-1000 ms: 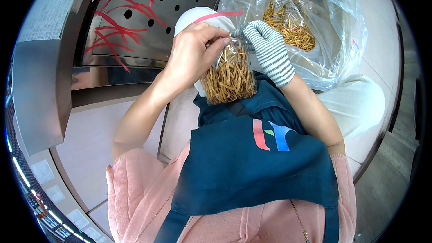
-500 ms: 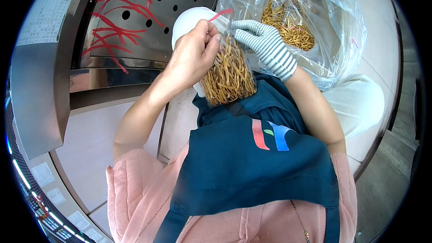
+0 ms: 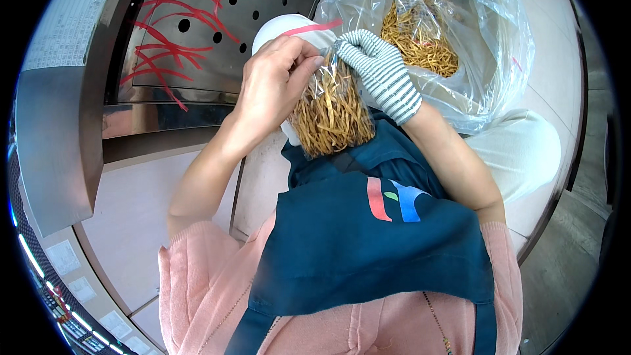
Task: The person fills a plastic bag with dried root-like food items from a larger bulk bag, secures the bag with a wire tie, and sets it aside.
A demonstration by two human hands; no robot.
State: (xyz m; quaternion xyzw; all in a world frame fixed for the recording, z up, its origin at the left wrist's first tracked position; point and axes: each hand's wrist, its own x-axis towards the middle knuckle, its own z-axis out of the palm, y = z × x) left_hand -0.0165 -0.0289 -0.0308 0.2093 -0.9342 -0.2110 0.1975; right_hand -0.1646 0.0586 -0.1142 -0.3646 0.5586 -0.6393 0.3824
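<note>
A clear plastic bag (image 3: 334, 118) filled with thin, dried yellow-brown strips rests upright on my lap, over the dark apron. My bare left hand (image 3: 277, 82) is closed, thumb and finger pinching the upper left of the bag. A red tie strip (image 3: 312, 27) sticks out along the top of that hand toward the right; how the fingers hold it is hidden. My right hand (image 3: 380, 71), in a grey-and-white striped glove, grips the bag's top right edge with curled fingers. The bag's mouth is partly covered by both hands.
Several red tie strips (image 3: 174, 49) lie spread on a perforated metal panel (image 3: 263, 0) at the far left. A large clear plastic sack (image 3: 490, 46) at the far right holds filled bags (image 3: 420, 43) of the same strips. A metal edge (image 3: 56, 151) stands at left.
My left hand has shifted slightly left and down, and more of the red strip now shows. My right hand has drawn a little left, its fingers more curled at the bag's top.
</note>
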